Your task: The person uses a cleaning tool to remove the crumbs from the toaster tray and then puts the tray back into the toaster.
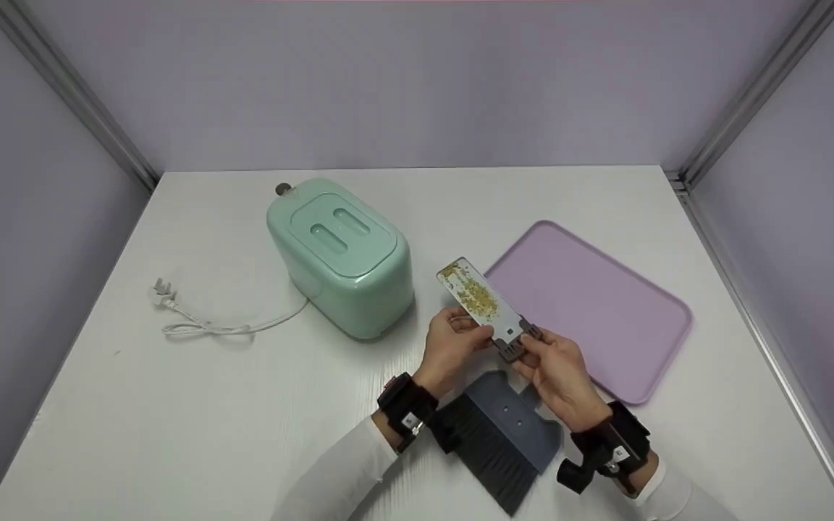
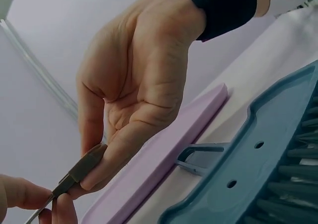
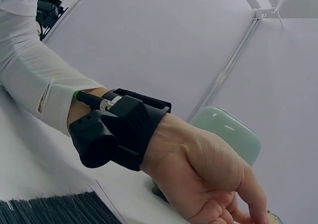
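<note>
Both hands hold a slim metal crumb tray (image 1: 486,300) with yellow-brown crumbs (image 1: 478,295) scattered over it and a dark grey end piece. My left hand (image 1: 452,349) pinches its near-left long edge, thumb on top. At the grey end, my right hand (image 1: 560,375) grips with thumb above and fingers beneath. The left wrist view shows the right hand (image 2: 141,80) around that end piece. Beyond the tray stands a mint-green toaster (image 1: 344,253) with a lid on top. In the right wrist view, the left hand (image 3: 203,177) mostly hides the tray.
A blue-grey hand brush (image 1: 507,420) with black bristles lies below the hands, partly under the right one. To the right is a flat purple tray (image 1: 605,304). The toaster's white cord (image 1: 221,329) and plug lie at left on the white table (image 1: 192,420).
</note>
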Demonstrator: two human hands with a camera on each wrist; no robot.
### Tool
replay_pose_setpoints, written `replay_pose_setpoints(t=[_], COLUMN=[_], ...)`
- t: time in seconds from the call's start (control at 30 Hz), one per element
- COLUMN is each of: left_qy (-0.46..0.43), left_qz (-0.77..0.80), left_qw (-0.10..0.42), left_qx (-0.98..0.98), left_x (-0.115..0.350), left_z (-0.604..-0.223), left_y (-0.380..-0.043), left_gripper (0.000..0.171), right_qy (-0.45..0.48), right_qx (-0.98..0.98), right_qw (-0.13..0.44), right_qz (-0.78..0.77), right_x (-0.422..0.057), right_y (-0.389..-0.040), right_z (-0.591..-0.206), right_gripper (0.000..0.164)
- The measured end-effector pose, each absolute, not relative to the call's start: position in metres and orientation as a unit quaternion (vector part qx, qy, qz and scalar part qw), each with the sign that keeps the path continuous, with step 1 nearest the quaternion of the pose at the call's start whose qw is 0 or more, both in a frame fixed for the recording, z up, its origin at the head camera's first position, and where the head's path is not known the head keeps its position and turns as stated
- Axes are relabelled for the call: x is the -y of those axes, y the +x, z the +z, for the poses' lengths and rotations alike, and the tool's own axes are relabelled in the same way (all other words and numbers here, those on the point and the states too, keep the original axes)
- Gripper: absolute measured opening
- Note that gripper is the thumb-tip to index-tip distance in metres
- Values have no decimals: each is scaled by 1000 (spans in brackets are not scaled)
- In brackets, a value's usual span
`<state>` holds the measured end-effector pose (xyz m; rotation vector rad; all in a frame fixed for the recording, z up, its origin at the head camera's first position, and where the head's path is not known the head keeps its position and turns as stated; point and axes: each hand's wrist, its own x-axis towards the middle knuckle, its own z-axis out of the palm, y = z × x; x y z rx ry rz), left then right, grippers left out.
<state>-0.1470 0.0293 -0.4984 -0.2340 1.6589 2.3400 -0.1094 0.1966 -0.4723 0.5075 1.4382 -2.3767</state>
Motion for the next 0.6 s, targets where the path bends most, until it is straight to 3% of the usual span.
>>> replay_pose_setpoints(t=[0.33,0.6], left_qy=[-73,-32], left_qz=[794,777], left_qw=[146,173], left_qx=[-585,-605], left_x=[-20,-8], left_z=[-490,-485], left_y=[-147,-146], left_gripper=[43,49], right_qy=[89,-43], right_qx=[-578,-665], right_qw=[227,337], right_qz=[-779,-665], right_x=[-227,-241], right_y=[-130,-162], right_z=[-471,-471], right_gripper=[52,60])
